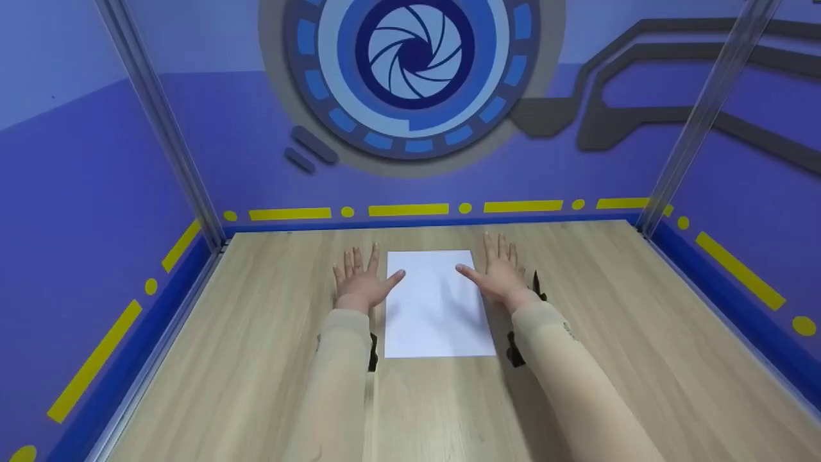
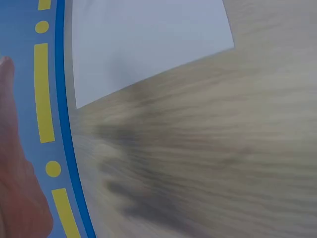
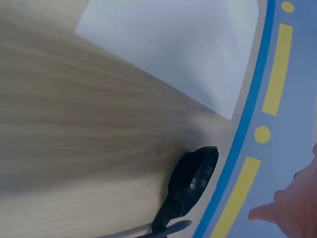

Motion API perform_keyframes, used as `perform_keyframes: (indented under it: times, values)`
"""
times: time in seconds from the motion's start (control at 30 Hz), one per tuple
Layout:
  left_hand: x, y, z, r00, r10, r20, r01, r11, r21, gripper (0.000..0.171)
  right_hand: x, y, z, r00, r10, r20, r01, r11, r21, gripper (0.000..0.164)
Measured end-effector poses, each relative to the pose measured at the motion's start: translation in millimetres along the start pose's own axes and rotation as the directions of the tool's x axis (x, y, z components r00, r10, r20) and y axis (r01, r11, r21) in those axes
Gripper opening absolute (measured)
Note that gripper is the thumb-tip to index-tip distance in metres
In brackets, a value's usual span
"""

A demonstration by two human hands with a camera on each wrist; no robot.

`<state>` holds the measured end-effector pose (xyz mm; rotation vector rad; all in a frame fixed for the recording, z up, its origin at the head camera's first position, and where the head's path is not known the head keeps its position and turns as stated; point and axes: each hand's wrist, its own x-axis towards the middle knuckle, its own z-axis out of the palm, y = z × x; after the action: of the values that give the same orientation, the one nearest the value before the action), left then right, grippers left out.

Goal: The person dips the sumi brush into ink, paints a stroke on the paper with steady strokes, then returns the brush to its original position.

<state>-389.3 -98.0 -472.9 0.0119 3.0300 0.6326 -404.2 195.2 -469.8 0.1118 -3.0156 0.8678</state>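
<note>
A blank white sheet of paper (image 1: 436,308) lies flat on the wooden table. To its left is my left hand (image 1: 362,283), fingers spread, with the thumb over the sheet's left edge. My right hand (image 1: 503,276) is spread the same way on the other side, its thumb over the right edge. Both hands appear raised, casting shadows below, and neither holds anything. In the right wrist view a black object with a rounded head and narrow handle (image 3: 190,181) lies near the paper, a thin dark pointed item (image 3: 178,227) beside it. The right arm mostly hides these in the head view.
The wooden table (image 1: 256,333) meets a blue-purple back wall (image 1: 244,141) with yellow markings. Metal posts (image 1: 160,122) stand at the back corners, and side panels flank the table. Dark wrist mounts (image 1: 516,350) show beside the beige sleeves (image 1: 346,372).
</note>
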Motion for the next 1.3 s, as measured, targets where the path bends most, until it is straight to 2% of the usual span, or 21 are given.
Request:
perform_keyframes:
  times: [0.2, 0.43, 0.53, 0.77, 0.87, 1.03, 1.13, 1.3]
  values:
    - [0.4, -5.2, 6.6, 1.000, 0.025, 0.003, -0.024, 0.985, -0.170, 0.095, -2, 10, -1, 1.000, 0.014, -0.012, -0.011, 0.983, 0.184, 0.111]
    - [1.3, -5.2, 16.9, 0.998, 0.049, -0.025, -0.054, 0.952, -0.301, 0.093, -7, 22, -2, 0.997, 0.042, -0.058, -0.015, 0.918, 0.396, 0.099]
    - [-1.6, -1.3, 21.3, 0.997, 0.066, -0.027, -0.072, 0.921, -0.384, 0.090, -11, 24, -5, 0.996, 0.048, -0.078, -0.005, 0.882, 0.471, 0.094]
    - [-16.0, 2.6, 35.7, 0.994, 0.109, -0.012, -0.097, 0.820, -0.563, 0.086, -27, 31, -14, 0.991, 0.020, -0.130, 0.063, 0.793, 0.605, 0.079]
    - [-25.8, 2.1, 41.6, 0.992, 0.130, -0.001, -0.105, 0.797, -0.595, 0.083, -39, 35, -19, 0.990, 0.001, -0.139, 0.090, 0.755, 0.650, 0.073]
    - [-39.1, -0.5, 48.8, 0.983, 0.184, 0.013, -0.142, 0.801, -0.581, 0.078, -59, 43, -28, 0.991, -0.030, -0.130, 0.113, 0.702, 0.703, 0.067]
    - [-46.1, -2.5, 51.9, 0.971, 0.236, 0.029, -0.176, 0.797, -0.577, 0.074, -69, 47, -32, 0.992, -0.045, -0.117, 0.115, 0.687, 0.717, 0.065]
    - [-54.8, -6.4, 55.8, 0.950, 0.304, 0.065, -0.212, 0.787, -0.579, 0.068, -86, 54, -38, 0.991, -0.090, -0.098, 0.133, 0.700, 0.702, 0.063]
